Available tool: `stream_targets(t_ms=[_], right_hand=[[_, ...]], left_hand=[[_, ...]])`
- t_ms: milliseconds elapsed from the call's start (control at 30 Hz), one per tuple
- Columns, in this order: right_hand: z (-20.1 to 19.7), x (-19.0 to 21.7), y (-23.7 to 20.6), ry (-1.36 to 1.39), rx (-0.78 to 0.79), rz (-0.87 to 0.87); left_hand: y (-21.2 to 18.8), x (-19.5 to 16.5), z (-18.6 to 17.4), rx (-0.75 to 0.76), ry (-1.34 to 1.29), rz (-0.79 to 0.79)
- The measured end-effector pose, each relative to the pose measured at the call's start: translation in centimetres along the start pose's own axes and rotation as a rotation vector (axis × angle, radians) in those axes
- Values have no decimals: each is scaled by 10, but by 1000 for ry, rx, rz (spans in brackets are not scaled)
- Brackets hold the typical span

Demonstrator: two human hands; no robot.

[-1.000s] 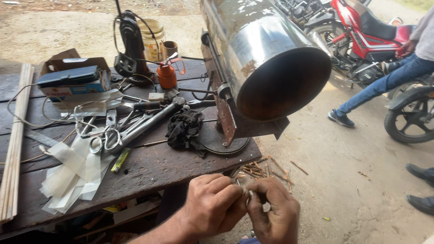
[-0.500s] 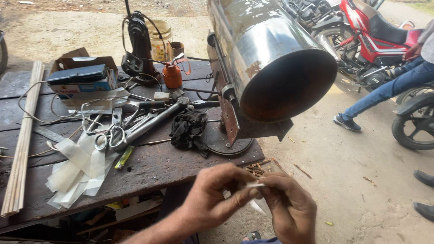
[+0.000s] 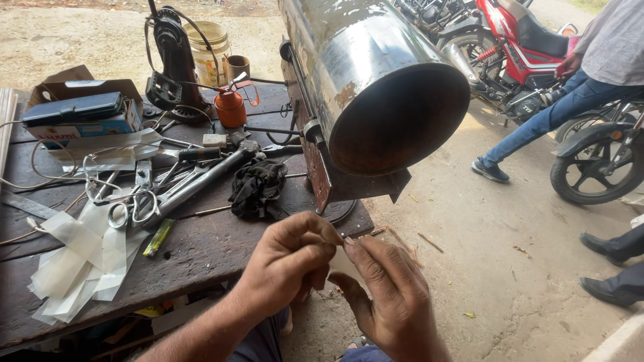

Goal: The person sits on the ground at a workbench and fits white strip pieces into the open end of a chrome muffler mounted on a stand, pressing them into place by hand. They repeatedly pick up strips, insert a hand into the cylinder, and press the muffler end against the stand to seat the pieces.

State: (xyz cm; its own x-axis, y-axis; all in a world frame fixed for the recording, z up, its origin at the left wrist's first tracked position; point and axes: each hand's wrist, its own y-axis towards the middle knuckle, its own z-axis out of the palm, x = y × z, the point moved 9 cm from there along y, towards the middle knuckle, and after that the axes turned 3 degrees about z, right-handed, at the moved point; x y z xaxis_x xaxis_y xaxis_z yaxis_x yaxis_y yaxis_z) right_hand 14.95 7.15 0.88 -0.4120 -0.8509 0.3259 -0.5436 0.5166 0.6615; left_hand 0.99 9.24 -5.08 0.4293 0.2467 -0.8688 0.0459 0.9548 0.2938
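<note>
Since earlier frame: both hands raised, brought closer together below bench edge. Left hand [image 3: 295, 261] and right hand [image 3: 389, 295] pinching small thin piece [image 3: 346, 240] fingertip to fingertip, item too tiny to identify. Work seemingly mid-way; scissors [image 3: 137, 211], pale strips [image 3: 80, 258] lying untouched on workbench [image 3: 201, 251].

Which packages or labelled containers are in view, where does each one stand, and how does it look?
Open cardboard box: far left of the table, brown, flaps up.
Flat carton: inside that box, dark blue top, pale printed side.
Plastic bucket: table's far edge, round, yellowish, with a label.
Small sachet: near the scissors, narrow, yellow-green.
</note>
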Motion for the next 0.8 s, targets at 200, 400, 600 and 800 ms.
stream_targets(t_ms=[200,400,600,800], right_hand=[[-7,5,2,-94,-43,-102],[-35,-16,28,-78,-215,-18],[-86,-26,56,-200,-310,68],[-97,-39,93,-268,-298,77]], left_hand=[[5,2,-7,-25,17,-83],[11,-98,10,-49,836,790],[56,-135,27,-7,1451,1096],[87,-127,51,47,1574,848]])
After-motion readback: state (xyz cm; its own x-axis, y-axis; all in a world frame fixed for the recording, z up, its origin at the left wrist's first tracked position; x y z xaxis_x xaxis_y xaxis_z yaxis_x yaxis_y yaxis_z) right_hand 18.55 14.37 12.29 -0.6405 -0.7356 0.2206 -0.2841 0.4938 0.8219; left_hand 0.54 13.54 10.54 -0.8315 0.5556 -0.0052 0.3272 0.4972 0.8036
